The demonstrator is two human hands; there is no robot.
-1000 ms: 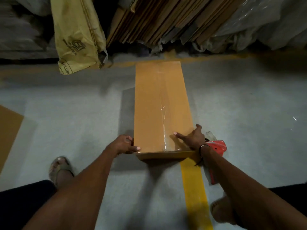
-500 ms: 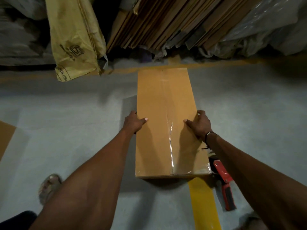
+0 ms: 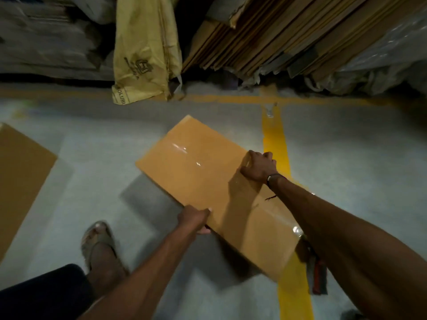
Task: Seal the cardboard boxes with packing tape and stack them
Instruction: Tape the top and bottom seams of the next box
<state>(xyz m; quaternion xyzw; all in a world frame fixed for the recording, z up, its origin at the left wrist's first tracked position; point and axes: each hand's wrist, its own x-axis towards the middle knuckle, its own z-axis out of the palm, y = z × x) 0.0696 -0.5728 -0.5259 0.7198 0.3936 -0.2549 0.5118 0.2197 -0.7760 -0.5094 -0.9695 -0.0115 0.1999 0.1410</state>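
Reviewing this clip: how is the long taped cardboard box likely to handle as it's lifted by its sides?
The cardboard box looks stiff: it spans between the left hand and right hand without sagging. Probably light for its size, since fingertip grips carry it. The glossy tape may be slippery.

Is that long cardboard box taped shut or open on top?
Shut: shiny clear tape runs along the cardboard box top, flaps flat.

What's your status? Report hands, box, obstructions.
Left hand grips the box's near long edge, right hand grips the far edge. Taped box angled, apparently lifted off the floor. Tape dispenser on the floor under right forearm.
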